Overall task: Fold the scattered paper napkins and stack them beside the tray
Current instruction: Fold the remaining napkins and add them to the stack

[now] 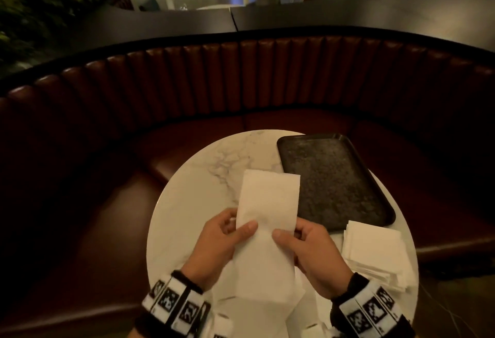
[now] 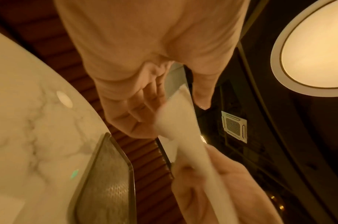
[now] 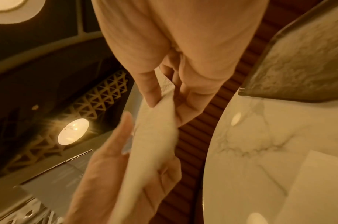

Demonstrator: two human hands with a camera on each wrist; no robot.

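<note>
both hands, left hand [image 1: 218,242] and right hand [image 1: 312,249], pinch a long napkin [image 1: 267,220] above the counter [image 1: 198,193]; their fingers beneath are hidden. loose napkins [image 1: 302,311] nearest are cut off. the stack [image 1: 375,249] touches the tray [image 1: 332,179].

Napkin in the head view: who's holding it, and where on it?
Both hands hold the napkin above the table: left hand pinches its left long edge, right hand its right long edge, both about mid-length, thumbs on top.
</note>
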